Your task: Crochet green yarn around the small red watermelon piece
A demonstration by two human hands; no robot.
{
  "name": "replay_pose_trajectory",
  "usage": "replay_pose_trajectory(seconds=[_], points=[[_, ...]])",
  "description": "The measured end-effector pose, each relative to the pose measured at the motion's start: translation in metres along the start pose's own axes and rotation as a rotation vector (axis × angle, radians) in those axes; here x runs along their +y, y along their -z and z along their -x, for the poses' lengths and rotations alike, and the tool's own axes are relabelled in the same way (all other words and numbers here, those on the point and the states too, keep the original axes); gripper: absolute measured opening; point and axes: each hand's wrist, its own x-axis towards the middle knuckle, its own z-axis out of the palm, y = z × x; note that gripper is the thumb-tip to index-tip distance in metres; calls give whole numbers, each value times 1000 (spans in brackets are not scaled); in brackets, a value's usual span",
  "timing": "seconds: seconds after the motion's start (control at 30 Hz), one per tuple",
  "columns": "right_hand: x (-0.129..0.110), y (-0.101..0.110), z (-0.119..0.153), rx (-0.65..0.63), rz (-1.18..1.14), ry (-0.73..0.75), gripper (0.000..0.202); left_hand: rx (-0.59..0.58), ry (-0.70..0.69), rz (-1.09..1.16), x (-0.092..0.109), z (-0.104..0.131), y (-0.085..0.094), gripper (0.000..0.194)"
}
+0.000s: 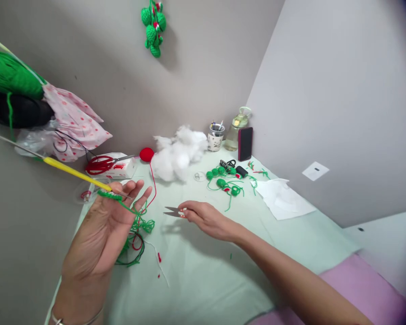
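My left hand (103, 230) is raised at the left, palm turned up. Its thumb side pinches a small green crocheted piece (108, 195) and a yellow-handled crochet hook (76, 174), while the other fingers are curled loosely. Green yarn (148, 225) trails from the piece down to a tangle on the table. Over the middle of the table, my right hand (206, 219) grips small scissors (174, 211) by the handles. Their blades are parted and point left, with nothing between them. A red yarn strand (154, 185) runs between the hands.
White stuffing (179, 155) and a red yarn ball (146, 155) lie at the back. Red scissors (101, 165) rest on a box at the left. Green crocheted balls (221, 183), a phone (245, 143), a pen jar (215, 137), a bottle (232, 135) and white paper (284, 198) are towards the right.
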Motion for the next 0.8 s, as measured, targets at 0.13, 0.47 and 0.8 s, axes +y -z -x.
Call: replay_pose_trajectory(seconds=[0.13, 0.47, 0.8], points=[[-31, 13, 0, 26, -279, 46, 31, -7, 2, 1, 0, 1, -1, 12], [-58, -11, -21, 124, -139, 35, 23, -49, 71, -32, -3, 7, -8, 13], [-8, -4, 18, 311, -715, -35, 77, -187, 132, -634, -27, 7, -8, 11]])
